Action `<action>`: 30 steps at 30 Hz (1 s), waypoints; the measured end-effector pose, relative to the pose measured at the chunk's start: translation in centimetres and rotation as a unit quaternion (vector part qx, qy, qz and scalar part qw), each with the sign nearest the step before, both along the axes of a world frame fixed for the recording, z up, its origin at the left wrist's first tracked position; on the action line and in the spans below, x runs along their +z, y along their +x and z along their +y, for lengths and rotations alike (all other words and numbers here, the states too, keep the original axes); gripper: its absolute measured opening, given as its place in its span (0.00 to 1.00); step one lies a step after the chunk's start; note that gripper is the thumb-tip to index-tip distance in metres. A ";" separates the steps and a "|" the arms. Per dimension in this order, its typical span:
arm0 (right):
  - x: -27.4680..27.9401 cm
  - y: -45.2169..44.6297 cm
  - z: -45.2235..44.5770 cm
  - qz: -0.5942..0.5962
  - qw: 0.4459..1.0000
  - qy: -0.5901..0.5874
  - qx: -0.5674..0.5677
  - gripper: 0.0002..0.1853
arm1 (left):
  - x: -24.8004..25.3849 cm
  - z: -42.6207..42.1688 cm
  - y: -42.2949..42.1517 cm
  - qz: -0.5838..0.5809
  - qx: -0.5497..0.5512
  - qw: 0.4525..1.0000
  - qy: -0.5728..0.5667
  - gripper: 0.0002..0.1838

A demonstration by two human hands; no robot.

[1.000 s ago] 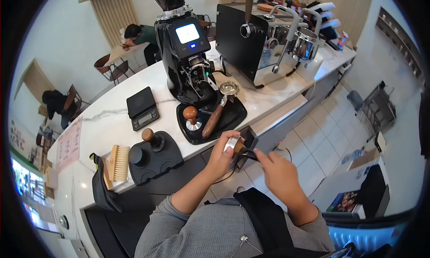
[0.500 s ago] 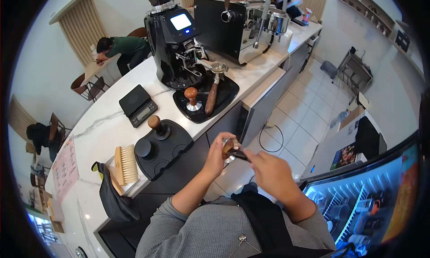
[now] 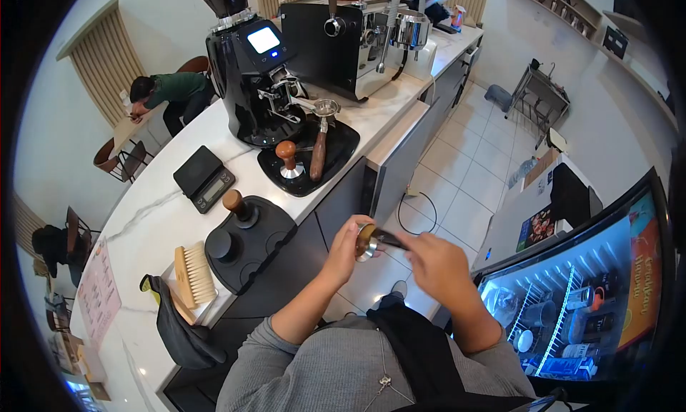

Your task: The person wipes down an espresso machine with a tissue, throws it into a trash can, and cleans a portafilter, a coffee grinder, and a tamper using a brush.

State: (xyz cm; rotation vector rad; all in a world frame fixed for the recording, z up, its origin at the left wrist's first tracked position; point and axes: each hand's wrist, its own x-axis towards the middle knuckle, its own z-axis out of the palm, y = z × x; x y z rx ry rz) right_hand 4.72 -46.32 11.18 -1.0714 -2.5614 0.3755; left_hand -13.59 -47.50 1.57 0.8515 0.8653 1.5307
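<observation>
My left hand is wrapped round a small round metal cup with a brownish inside, tilted toward my right hand. My right hand grips a dark-handled tool whose tip reaches the cup; the tip's shape cannot be made out. Both hands are in front of my body, off the counter's edge. On a black tray lie a portafilter with a wooden handle and a tamper, below the black grinder.
The marble counter holds a scale, a black tamping mat, a brush and a dark cloth. An espresso machine stands behind. A lit fridge is at right. People sit at tables at left.
The view has turned to the right, bringing the lit fridge into sight. My hands stay together at the cup, which now shows its inside at a different tilt.
</observation>
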 end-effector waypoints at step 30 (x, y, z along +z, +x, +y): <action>-6.7 5.9 28.0 0.199 0.918 -0.343 0.019 0.05 | 2.0 22.3 -1.0 -0.062 -0.015 0.996 -0.060 0.23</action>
